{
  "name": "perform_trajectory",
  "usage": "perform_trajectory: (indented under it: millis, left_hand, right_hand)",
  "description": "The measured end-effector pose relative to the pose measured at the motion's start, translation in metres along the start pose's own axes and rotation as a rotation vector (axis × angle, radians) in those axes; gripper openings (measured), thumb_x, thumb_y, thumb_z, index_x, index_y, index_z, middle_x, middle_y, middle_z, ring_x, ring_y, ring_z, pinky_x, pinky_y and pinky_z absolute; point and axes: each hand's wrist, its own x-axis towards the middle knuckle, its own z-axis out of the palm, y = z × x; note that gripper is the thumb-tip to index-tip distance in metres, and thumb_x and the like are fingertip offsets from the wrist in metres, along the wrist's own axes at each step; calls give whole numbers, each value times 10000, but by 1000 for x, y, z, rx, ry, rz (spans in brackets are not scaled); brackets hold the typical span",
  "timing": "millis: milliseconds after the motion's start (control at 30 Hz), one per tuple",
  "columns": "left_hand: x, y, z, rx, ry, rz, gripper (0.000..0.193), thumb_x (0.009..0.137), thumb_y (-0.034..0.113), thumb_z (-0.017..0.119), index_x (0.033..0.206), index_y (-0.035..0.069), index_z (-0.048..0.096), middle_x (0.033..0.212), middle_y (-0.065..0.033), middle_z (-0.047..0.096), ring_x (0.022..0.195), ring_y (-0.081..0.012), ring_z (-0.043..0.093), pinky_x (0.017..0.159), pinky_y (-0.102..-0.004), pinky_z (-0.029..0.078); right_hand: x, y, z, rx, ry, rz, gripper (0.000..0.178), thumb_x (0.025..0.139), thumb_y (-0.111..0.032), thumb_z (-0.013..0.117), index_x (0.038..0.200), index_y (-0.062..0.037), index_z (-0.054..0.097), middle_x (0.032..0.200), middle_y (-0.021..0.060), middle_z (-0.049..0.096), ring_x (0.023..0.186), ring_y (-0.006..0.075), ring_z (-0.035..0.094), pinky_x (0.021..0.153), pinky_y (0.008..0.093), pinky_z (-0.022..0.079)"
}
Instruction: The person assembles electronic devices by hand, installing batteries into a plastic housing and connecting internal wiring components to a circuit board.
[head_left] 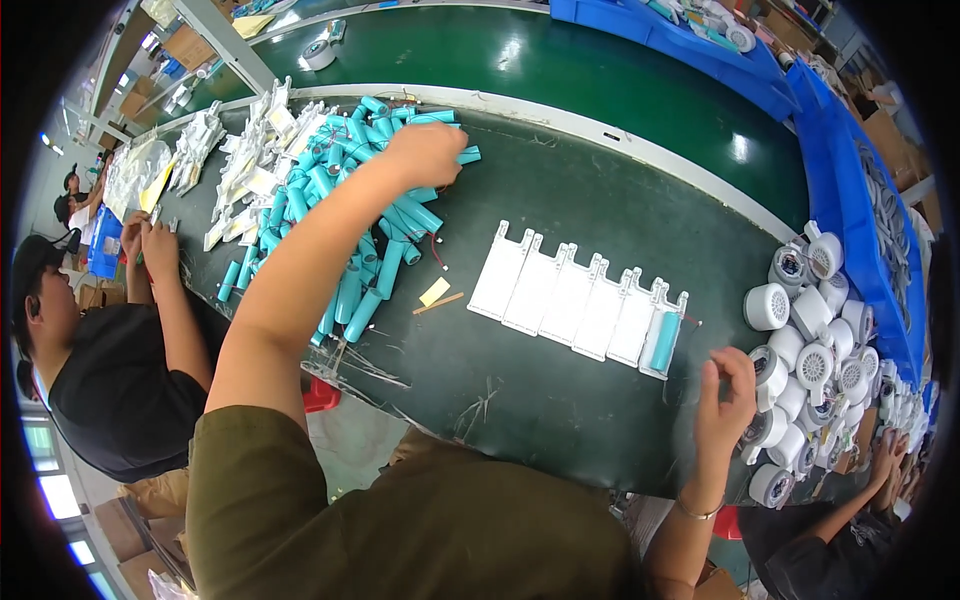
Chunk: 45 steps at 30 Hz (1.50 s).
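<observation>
My left hand (425, 155) is over the far edge of a heap of turquoise cylindrical batteries (350, 290) with thin wires. Its fingers are closed at one battery (469, 155), which pokes out beside the fingertips; the grip itself is partly hidden. Several white flat plastic casings (540, 290) lie side by side in a row at the middle of the bench. In the rightmost casing (652, 368) rests a single turquoise battery (664, 342). My right hand (725, 395) hovers to the right of that row, fingers loosely curled and apart, with nothing visible in them.
White round fan-like housings (815, 365) are piled at the bench's right. More white casings (250, 165) lie left of the batteries. A small yellow piece (434, 291) and a thin brown strip (438, 304) lie nearby. Blue bins (860, 230) line the far right. Co-workers sit on both sides.
</observation>
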Motion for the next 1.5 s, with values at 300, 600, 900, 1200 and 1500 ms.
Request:
perform_trajectory:
  millis: [300, 600, 900, 1200, 1500]
  left_hand:
    - [-16, -33, -58, -1583, 159, -407, 251, 737, 195, 661, 944, 70, 596, 889, -25, 611, 829, -129, 564, 811, -281, 399]
    - [-31, 74, -83, -2011, 29, -131, 232, 804, 175, 650, 970, 64, 531, 871, -89, 652, 745, -157, 651, 676, -251, 531]
    - [-85, 217, -34, -2066, -181, 9, 237, 786, 45, 667, 952, 32, 498, 885, -49, 598, 836, -89, 570, 735, -241, 471]
    - [-38, 194, -13, -505, 116, 664, 1024, 609, 373, 769, 1358, -9, 185, 1328, -187, 387, 1247, -321, 364, 1042, -504, 214]
    - [-35, 196, 6, -598, 49, 621, 1015, 630, 350, 758, 1361, -25, 162, 1314, -193, 400, 1209, -309, 414, 1047, -482, 221]
  right_hand:
    - [-2, -8, -5, 60, -48, -29, 94, 753, 32, 589, 845, 20, 580, 878, 132, 571, 791, 218, 558, 716, 281, 443]
    - [13, -43, 24, 185, -126, -147, 233, 708, 33, 654, 927, -3, 583, 918, 139, 583, 805, 248, 583, 732, 301, 464]
    - [-9, -45, 43, 1014, -34, 272, 348, 780, 63, 623, 1108, 12, 518, 990, 42, 550, 878, 96, 529, 747, 220, 440]
    - [37, -8, 14, 372, -199, 215, 199, 761, -41, 633, 946, -18, 563, 788, 49, 608, 717, 95, 553, 672, 230, 443]
    - [38, -6, 57, -173, -190, -39, 107, 741, -167, 655, 827, -104, 638, 625, -22, 559, 651, 169, 494, 693, 308, 350]
